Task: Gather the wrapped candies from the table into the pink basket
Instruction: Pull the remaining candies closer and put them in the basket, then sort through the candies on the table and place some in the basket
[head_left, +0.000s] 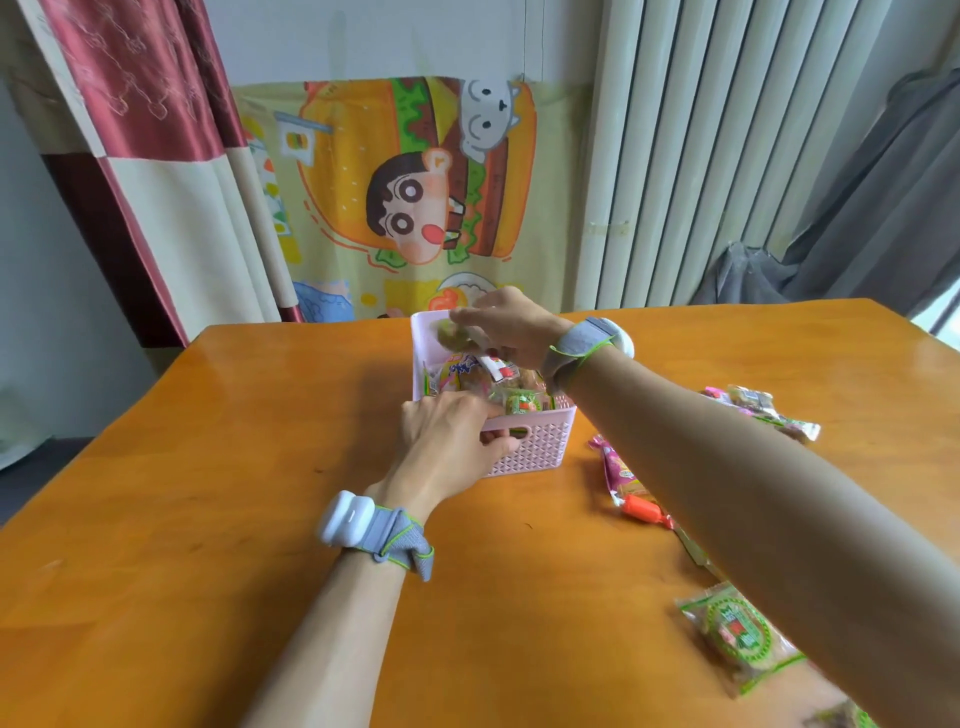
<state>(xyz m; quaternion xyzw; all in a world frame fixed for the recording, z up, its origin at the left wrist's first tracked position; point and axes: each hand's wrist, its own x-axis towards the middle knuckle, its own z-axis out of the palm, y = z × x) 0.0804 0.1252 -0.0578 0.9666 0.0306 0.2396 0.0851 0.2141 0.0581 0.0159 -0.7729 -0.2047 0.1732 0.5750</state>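
My left hand (447, 441) grips the pink lattice plastic basket (524, 447) of wrapped candies (514, 400); my right hand (506, 325) pinches a blurred greenish candy (448, 332) above.

a home: curtains (130, 130), cartoon cloth (405, 182), wooden table (208, 493)

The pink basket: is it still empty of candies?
No, the pink basket already holds several wrapped candies, visible above its rim.
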